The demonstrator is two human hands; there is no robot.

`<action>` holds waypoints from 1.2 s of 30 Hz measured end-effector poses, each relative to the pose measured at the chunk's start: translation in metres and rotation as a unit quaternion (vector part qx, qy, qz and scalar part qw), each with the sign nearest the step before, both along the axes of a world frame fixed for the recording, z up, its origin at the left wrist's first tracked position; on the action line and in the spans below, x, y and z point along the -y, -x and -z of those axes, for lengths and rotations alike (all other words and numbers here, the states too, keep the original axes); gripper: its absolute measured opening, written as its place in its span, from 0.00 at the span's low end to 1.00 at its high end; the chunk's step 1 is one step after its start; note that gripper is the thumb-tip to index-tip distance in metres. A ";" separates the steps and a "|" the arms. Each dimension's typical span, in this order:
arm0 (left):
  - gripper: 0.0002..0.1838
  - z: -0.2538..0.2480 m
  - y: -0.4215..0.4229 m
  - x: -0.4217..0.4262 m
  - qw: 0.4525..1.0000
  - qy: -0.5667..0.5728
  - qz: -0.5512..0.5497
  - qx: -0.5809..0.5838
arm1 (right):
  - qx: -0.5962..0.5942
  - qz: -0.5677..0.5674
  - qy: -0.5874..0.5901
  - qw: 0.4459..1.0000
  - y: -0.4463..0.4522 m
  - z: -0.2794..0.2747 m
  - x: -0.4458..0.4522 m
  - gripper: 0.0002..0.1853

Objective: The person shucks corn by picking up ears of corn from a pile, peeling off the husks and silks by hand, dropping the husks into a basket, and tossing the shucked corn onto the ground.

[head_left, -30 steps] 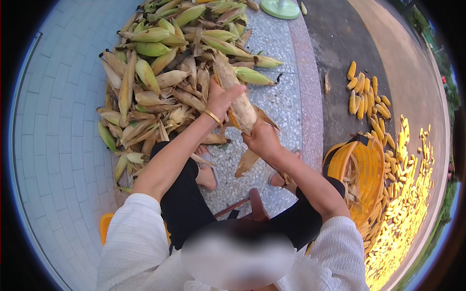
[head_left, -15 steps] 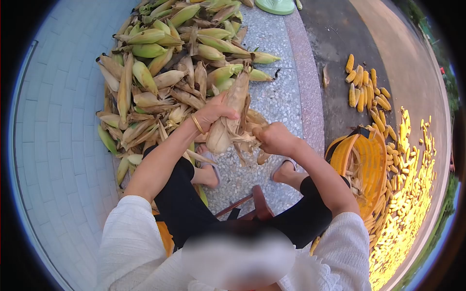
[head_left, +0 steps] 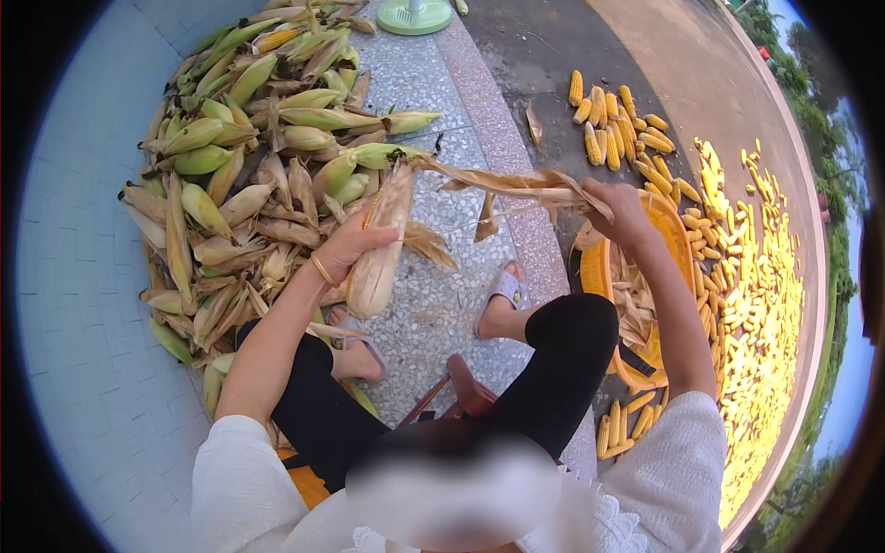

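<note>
"Left hand [head_left: 347,249] first: what has it got?"

"An ear of corn [head_left: 372,269], gripped around the middle, thumb across the front. The fingers mostly go behind, so I can't tell how each one sits."

"And the right hand [head_left: 621,212]?"

"Out to the side, curled tight on the end of a dry husk strip [head_left: 521,184]. The strip runs across between the hands and seems joined to the ear's upper end."

"So that's the peeling step?"

"I'd say partway through it: pale husk covers most of the ear, with a sliver of yellow kernels by the left hand (easy to miss, that). Getting the strip off calls for a steady left grip and a firm pull by the right, away from the ear's upper end."

"What's around them?"

"Below the ear, feet in sandals [head_left: 516,288]. Just beside the left hand, a heap of unpeeled ears [head_left: 207,207], green and brown. Near the right hand, an orange basket [head_left: 683,253] with loose husks [head_left: 632,300] in it."

"Farther out?"

"Bare yellow cobs [head_left: 610,124] on dark ground, then a broad, sunlit spread of cobs [head_left: 761,369] (glaringly bright, really), and trees [head_left: 797,88] at the far edge."
</note>
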State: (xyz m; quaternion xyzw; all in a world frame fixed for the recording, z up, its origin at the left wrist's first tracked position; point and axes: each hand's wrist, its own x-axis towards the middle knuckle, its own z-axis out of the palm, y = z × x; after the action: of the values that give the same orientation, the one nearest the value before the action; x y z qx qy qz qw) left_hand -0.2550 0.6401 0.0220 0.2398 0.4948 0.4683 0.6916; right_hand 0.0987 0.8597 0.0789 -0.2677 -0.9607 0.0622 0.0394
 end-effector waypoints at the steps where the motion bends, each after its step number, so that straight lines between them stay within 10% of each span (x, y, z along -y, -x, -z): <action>1: 0.32 0.003 -0.001 0.000 1.000 0.009 0.005 -0.003 | 0.008 0.043 -0.014 0.999 -0.040 -0.008 -0.005 0.13; 5: 0.26 0.010 0.001 -0.003 0.999 0.042 -0.007 -0.030 | 0.079 0.229 -0.104 0.965 -0.215 0.003 -0.014 0.18; 10: 0.30 0.001 -0.020 -0.007 0.990 -0.015 0.005 -0.139 | 0.412 0.446 0.017 0.794 -0.280 0.032 0.002 0.44; 15: 0.40 0.002 -0.043 -0.019 0.913 -0.149 0.045 -0.376 | 0.036 0.257 0.214 0.942 -0.073 0.050 -0.008 0.26; 20: 0.42 -0.001 -0.048 -0.022 0.918 -0.137 0.053 -0.369 | -0.190 0.106 0.612 0.760 0.123 0.005 0.047 0.20; 26: 0.37 0.001 -0.023 -0.008 0.931 -0.170 0.002 -0.323 | -0.368 0.157 0.673 0.622 0.174 0.027 0.078 0.10; 36: 0.29 -0.001 -0.001 -0.011 0.991 -0.057 -0.106 0.067 | -0.447 0.153 0.658 0.586 0.196 0.043 0.094 0.03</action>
State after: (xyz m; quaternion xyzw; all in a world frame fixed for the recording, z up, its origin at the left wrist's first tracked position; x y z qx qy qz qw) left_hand -0.2543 0.6515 0.0229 0.1933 0.4426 0.5813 0.6549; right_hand -0.0971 0.7659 0.0355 -0.3016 -0.4636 0.7827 0.2856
